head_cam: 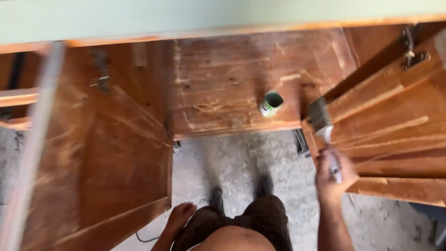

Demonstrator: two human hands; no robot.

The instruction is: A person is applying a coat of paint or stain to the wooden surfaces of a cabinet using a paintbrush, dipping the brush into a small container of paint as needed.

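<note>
Concrete floor (241, 158) down here, grey and rough, with the person's dark shoes (241, 195) planted on it right in front of an open wooden cabinet (223, 74). It's all worn reddish-brown wood, scratched and streaky, with a pale green countertop edge (186, 16) running across the top of the view. Both doors are swung wide: the left door (107, 162) fills most of that side, and the right door (395, 135) has raised panel framing with a metal hinge (411, 51) up at the corner. Sitting on the cabinet's bottom shelf is a small can (270, 103), white and green on the outside, lid off, dark inside; can't tell what's in it, the shot is pretty blurry. The right hand (334, 176) has its fingers wrapped around the handle of a flat paintbrush (321, 122), bristles up against the inner edge of the right door, near the can but not touching it. The left hand (180, 216) hangs low by the thigh beside the left door, fingers loosely curled together, nothing in it.
</note>
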